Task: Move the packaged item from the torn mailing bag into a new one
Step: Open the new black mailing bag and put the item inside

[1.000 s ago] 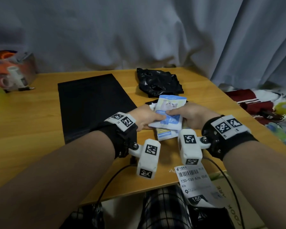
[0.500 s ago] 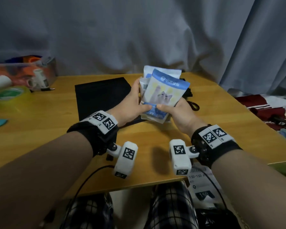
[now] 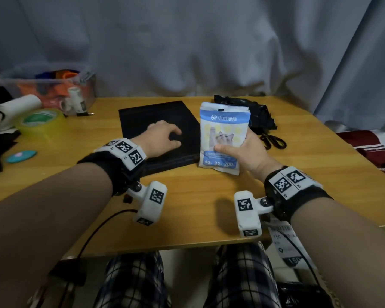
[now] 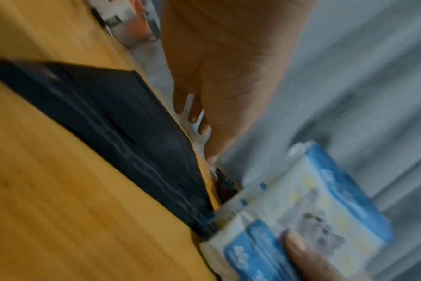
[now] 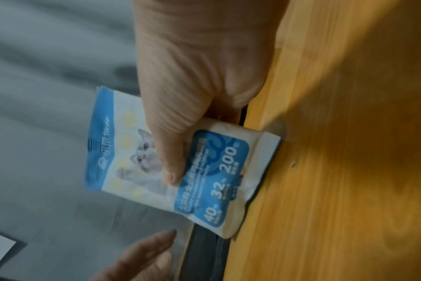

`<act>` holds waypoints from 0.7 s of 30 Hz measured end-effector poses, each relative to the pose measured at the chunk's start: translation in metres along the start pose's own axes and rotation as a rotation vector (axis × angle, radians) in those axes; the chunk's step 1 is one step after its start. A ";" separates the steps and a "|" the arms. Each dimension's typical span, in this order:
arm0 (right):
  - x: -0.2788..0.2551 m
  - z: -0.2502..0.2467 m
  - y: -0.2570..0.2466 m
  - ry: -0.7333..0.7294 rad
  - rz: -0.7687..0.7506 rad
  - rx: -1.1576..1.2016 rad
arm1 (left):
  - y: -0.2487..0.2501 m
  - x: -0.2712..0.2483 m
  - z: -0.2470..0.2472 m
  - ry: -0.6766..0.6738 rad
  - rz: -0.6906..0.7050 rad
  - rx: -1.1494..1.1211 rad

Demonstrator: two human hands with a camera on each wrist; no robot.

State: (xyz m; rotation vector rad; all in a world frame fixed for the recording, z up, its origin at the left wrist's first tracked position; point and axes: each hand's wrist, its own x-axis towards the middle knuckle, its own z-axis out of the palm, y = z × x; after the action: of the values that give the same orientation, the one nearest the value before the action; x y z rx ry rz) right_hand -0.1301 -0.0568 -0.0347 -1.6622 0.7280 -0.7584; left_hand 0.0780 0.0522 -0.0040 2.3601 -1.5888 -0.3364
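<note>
Label (image 3: 285, 245) hanging off the table (image 3: 198, 214) edge | our right hand (image 3: 242, 152) grasping the packet (image 3: 223, 138) upright on the table | our left hand (image 3: 162, 138), fingers loose, over the new bag (image 3: 142, 116) | torn bag (image 3: 260, 114) behind the packet

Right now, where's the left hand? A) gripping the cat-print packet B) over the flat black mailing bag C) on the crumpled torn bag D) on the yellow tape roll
B: the left hand reaches over the flat black mailing bag, while the right hand alone holds the cat-print packet.
</note>
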 end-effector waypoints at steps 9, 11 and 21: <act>0.015 0.024 -0.016 0.056 -0.086 0.107 | -0.031 0.010 0.006 -0.183 -0.114 0.165; 0.019 0.023 -0.019 0.068 -0.098 0.106 | -0.033 0.011 0.007 -0.144 -0.100 0.183; 0.031 0.030 -0.022 0.150 -0.085 0.153 | -0.045 0.014 0.006 -0.125 -0.028 0.225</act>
State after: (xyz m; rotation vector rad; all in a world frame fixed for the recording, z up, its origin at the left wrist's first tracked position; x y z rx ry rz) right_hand -0.0864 -0.0592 -0.0147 -1.5167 0.6888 -0.9831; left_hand 0.1201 0.0545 -0.0258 2.5769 -1.7328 -0.3329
